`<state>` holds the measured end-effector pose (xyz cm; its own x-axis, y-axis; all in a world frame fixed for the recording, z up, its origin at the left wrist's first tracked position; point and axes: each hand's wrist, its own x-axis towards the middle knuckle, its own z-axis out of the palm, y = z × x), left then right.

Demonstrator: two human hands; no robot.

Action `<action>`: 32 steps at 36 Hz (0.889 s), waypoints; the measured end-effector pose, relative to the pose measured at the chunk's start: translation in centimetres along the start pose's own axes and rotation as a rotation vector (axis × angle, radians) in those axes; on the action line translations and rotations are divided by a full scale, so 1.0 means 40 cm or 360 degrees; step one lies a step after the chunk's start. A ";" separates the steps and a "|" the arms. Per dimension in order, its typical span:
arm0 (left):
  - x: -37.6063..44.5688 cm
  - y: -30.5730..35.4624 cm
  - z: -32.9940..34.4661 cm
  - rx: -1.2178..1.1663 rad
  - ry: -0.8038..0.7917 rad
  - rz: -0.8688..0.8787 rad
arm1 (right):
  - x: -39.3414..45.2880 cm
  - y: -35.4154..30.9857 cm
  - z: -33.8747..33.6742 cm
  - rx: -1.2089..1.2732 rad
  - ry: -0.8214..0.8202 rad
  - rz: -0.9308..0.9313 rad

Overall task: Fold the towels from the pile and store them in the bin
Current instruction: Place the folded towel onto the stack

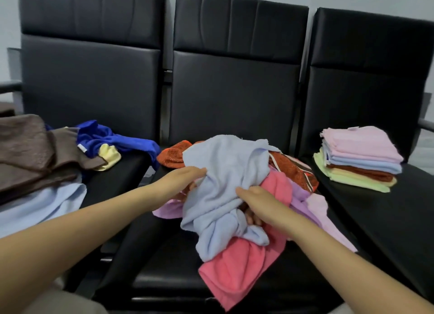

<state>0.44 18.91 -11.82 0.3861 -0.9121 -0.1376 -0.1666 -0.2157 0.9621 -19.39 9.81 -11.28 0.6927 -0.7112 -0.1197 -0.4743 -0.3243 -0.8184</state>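
Head view looks down on a row of three black padded seats (225,273), and your two bare arms reach in from the lower corners toward the centre of the frame. Your left hand (180,181) grips the left edge of a light blue towel (218,172), fingers curled into the cloth. Your right hand (256,202) clutches a bunched fold of the same towel lower down, its fingertips tucked under the fabric.

That light blue towel sits crumpled on top of the loose pile (279,186) on the middle seat, at frame centre. Its long axis runs roughly from the upper centre of the frame down toward the lower centre, with the far end draped wide over the pile and the near end twisted into a narrow knot-like bunch just below your right hand. Beneath it lie a coral pink towel (237,269) spilling toward the bottom of the frame, a lilac towel (328,222) at the right, and orange-red terry towels (171,155) at the back.

At the right of the frame, on the third seat, a neat stack of folded towels (359,158) stands well apart from the pile, pink on top, then pale blue, rust, yellow and green. At the left, on the first seat, lie unfolded brown towels (30,154), a royal blue cloth (112,138), a small yellow cloth (109,155) and a pale blue sheet (42,206).
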 end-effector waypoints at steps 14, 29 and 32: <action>-0.015 0.014 0.100 -0.0145 0.0143 0.0269 | -0.015 -0.010 -0.228 0.2096 0.0371 -0.0292; -0.010 0.051 0.179 -0.0238 0.0168 0.0471 | -0.067 0.172 -0.221 0.0825 0.0140 0.0446; -0.007 0.075 0.164 -0.0159 0.0371 0.0621 | -0.098 0.192 -0.216 0.0924 -0.0094 0.0354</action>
<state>-6.13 16.22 -10.43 0.5077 -0.8131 0.2847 -0.2560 0.1731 0.9511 -30.44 4.72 -12.22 0.6479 -0.6819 -0.3393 -0.2494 0.2310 -0.9404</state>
